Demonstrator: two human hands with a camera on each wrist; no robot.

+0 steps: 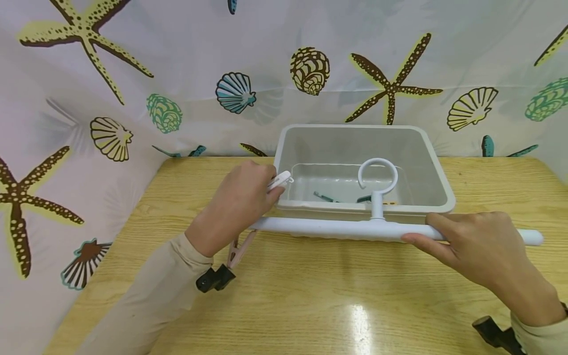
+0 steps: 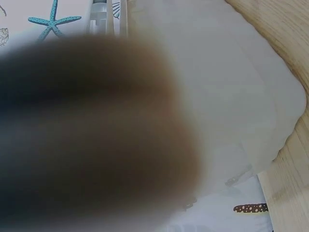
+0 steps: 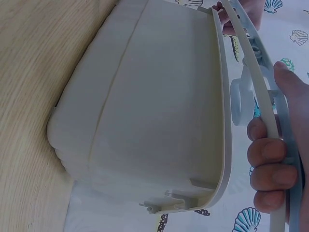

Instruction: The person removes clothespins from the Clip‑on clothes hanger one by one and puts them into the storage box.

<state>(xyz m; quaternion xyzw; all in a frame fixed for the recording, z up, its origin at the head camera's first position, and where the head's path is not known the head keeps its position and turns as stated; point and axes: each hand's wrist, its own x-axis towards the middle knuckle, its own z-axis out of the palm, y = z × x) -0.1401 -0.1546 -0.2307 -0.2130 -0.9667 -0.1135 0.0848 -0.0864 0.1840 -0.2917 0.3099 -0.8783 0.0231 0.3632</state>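
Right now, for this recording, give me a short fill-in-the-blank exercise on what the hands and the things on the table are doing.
1. The right hand grips a white ____ with a ring hook.
2. The left hand pinches a white ____ beside the bin's rim.
3. The grey bin stands on a ____ table.
4. The backdrop is printed with shells and ____.

Missing words: bar; clip; wooden; starfish

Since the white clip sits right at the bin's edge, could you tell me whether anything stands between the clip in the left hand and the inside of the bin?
Nothing visible does. The left hand pinches the white clip just at the bin rim, and the hanger bar held by the right hand lies along the front, nearer the person.
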